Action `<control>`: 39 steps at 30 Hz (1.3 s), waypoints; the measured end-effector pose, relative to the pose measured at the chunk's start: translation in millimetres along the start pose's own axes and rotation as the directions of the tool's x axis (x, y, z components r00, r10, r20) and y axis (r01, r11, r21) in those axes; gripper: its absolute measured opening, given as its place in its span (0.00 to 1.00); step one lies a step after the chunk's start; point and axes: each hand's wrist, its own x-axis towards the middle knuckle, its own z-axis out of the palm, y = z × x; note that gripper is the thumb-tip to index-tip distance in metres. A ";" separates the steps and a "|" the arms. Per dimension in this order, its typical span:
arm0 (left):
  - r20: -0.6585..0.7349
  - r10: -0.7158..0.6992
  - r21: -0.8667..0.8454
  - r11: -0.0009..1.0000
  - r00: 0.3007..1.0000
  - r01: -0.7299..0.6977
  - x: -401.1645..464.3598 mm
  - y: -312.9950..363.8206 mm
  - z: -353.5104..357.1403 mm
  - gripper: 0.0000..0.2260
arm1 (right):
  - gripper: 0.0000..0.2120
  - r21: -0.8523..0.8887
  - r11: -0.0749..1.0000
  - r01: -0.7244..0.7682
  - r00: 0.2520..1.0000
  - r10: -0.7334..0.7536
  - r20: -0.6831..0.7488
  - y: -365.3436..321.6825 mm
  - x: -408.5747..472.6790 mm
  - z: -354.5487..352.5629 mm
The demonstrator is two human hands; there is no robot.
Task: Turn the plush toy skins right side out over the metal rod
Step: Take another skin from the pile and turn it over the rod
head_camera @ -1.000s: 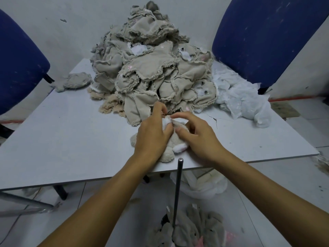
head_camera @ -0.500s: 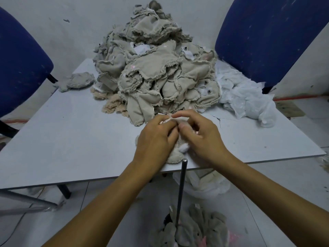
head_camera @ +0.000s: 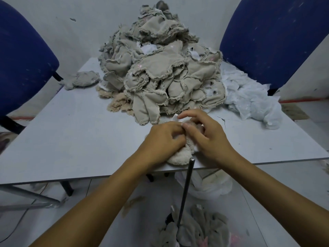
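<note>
A cream plush toy skin (head_camera: pixel 179 156) lies at the near edge of the grey table (head_camera: pixel 71 139), fluffy side out, with a white tag at its top. My left hand (head_camera: pixel 162 139) and my right hand (head_camera: pixel 206 136) both pinch its upper part, fingertips meeting over it. A thin metal rod (head_camera: pixel 186 189) stands upright just in front of the table edge, its tip right below the skin. A big heap of inside-out beige skins (head_camera: pixel 160 72) fills the back of the table.
White plastic bags (head_camera: pixel 249 100) lie right of the heap, and a lone skin (head_camera: pixel 83 80) left of it. Blue chairs (head_camera: pixel 270 38) stand at both far corners. On the floor, grey finished toys (head_camera: pixel 199 229) surround the rod's base, beside a white bag (head_camera: pixel 210 184).
My hands have drawn closer together over the skin, the right fingers curling further across its top. The skin stays at the table edge.
</note>
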 end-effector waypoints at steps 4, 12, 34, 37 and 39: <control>-0.168 -0.227 -0.203 0.960 0.959 0.191 4.4 3.6 -2.7 0.12 | 0.18 0.002 0.999 -0.050 0.999 0.050 0.022 -2.0 3.1 -3.1; -0.403 -0.160 -0.032 0.986 0.901 0.161 15.8 -2.9 3.6 0.10 | 0.23 -0.079 0.922 -0.378 0.922 0.383 0.061 3.9 3.0 11.7; -0.317 -0.150 -0.079 0.988 0.937 0.132 16.6 -7.7 6.8 0.08 | 0.14 0.387 0.818 -0.425 0.903 0.414 0.116 -8.1 -2.8 13.2; -0.121 -0.161 -0.121 0.982 0.980 0.147 14.9 -7.2 3.3 0.07 | 0.15 0.417 0.794 -0.442 0.885 0.462 0.059 -7.7 -0.8 11.5; 0.038 -0.189 -0.284 0.939 0.981 0.192 13.1 -5.7 -0.4 0.04 | 0.15 0.442 0.778 -0.446 0.874 0.486 0.025 -5.7 1.3 9.3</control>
